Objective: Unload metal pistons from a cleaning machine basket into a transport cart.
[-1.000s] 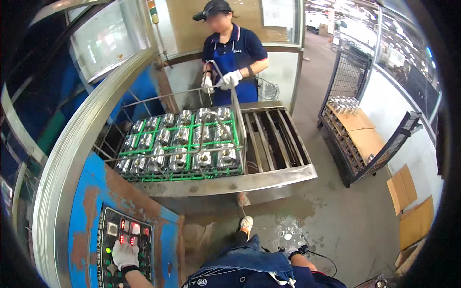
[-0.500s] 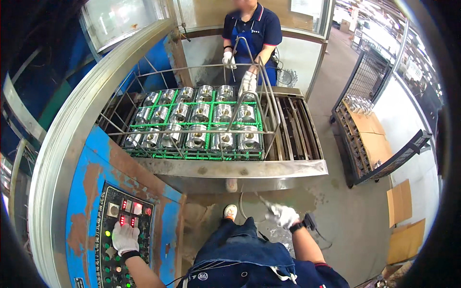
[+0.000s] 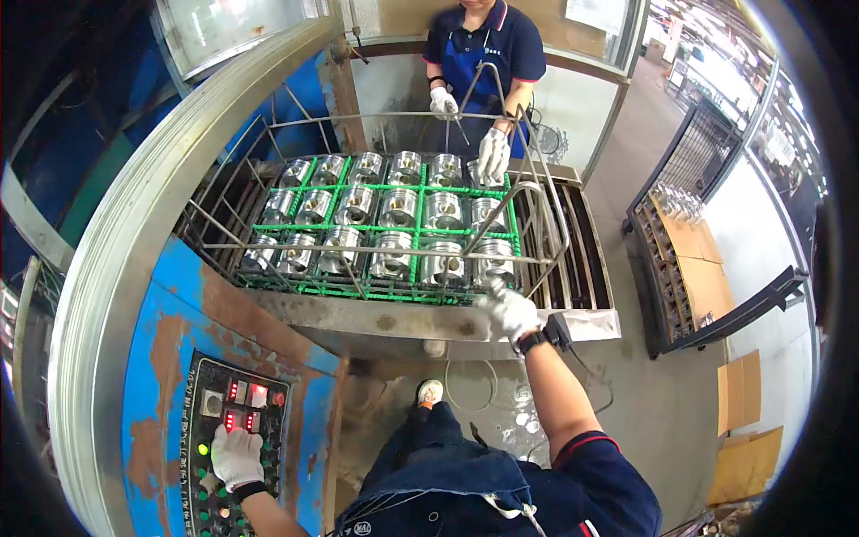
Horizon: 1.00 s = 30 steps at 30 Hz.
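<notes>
My left hand (image 3: 237, 456), in a white glove, rests on the black control panel (image 3: 211, 376) at lower left. Its fingers lie stretched over the buttons just below the red lit displays. My white-gloved right hand (image 3: 512, 313) is out at the front right corner of the wire basket (image 3: 376, 248), before the lower rail. Motion smears its fingers, so their grip does not show. Shiny metal pistons (image 3: 394, 255) stand in rows in the basket between green-wrapped dividers.
Across the basket a co-worker's gloved hand (image 3: 493, 157) reaches over its far right corner. The co-worker's other hand (image 3: 443, 101) holds a thin rod. Under the basket runs a metal roller conveyor (image 3: 586, 242). A cart (image 3: 689, 242) with pistons and cardboard stands at right.
My right hand has moved up and forward from beside my body to the basket's front right corner. My left hand stays on the panel. The view has shifted slightly.
</notes>
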{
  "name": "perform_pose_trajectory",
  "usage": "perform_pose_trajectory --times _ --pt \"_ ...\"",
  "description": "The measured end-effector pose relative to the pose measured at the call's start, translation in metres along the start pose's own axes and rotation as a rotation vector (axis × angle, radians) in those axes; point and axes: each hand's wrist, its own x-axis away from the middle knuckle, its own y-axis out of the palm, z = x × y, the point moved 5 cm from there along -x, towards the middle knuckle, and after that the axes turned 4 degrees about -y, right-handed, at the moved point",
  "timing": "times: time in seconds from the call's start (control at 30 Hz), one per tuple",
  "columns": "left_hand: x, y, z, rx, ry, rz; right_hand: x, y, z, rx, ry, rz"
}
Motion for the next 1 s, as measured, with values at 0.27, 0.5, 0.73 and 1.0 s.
perform_pose_trajectory --times 0.27,0.5,0.73,1.0 --pt "0.008 0.064 0.006 0.082 -0.038 0.125 -0.076 0.003 0.058 -0.059 0.043 0.254" --pt "-0.024 0.038 0.010 0.070 -0.057 -0.042 -0.126 0.004 0.054 -0.429 0.063 0.462" --pt "-0.038 0.001 0.020 0.043 -0.028 0.157 -0.062 0.001 0.015 -0.260 0.076 0.226" --pt "-0.036 0.013 0.028 0.094 0.058 0.239 0.063 -0.035 0.011 0.058 0.084 0.230"
